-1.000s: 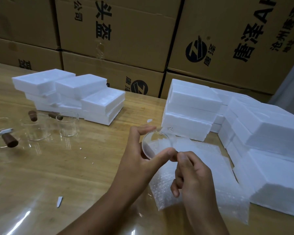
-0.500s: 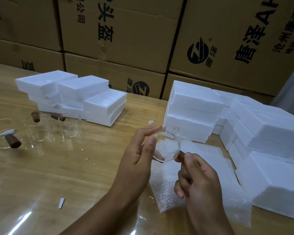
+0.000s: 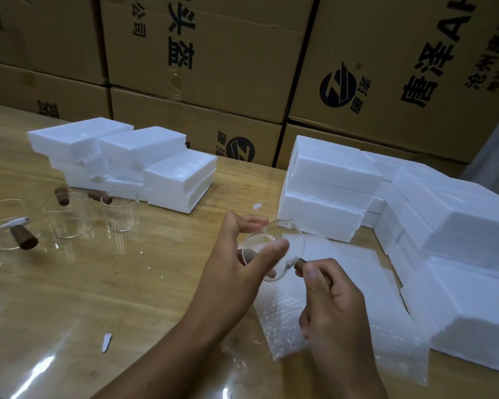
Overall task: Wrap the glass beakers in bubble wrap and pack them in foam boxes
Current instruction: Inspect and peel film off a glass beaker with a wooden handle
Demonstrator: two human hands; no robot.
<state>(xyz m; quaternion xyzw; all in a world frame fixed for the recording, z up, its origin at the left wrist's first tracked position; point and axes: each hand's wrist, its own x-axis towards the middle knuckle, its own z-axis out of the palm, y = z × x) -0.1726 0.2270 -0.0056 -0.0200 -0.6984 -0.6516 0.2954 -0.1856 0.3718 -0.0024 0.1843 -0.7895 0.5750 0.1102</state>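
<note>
Held a clear glass beaker (image 3: 272, 251) aloft over the tabletop (image 3: 127, 283), tipped on its side, round opening turned roughly toward the camera, pouring lip uppermost. Clasped the glass wall in the left hand (image 3: 236, 263), thumb across the front and fingers over the top; pinched the stubby brown handle (image 3: 300, 264) with the right hand (image 3: 336, 312), so both grips closed on the one beaker. Pointed the handle down and to the right, away from the left grip. Hovered over the far left corner of a bubble wrap sheet (image 3: 357, 286) spread flat below, nearer the right hand. Probably needed only lowering onto that sheet and laying across it before rolling; not yet wrapped. Well apart at the left, more handled beakers (image 3: 121, 211), upright and bare. Behind them a low stack (image 3: 179, 174) of white foam boxes; a bigger bank (image 3: 329, 180) of them just beside the wrap on the right. At the back, brown cartons (image 3: 228, 59) printed sideways with "头盔" and "唐泽", a round black logo, large Latin letters cut by the frame edge, smaller print too blurred to read.
</note>
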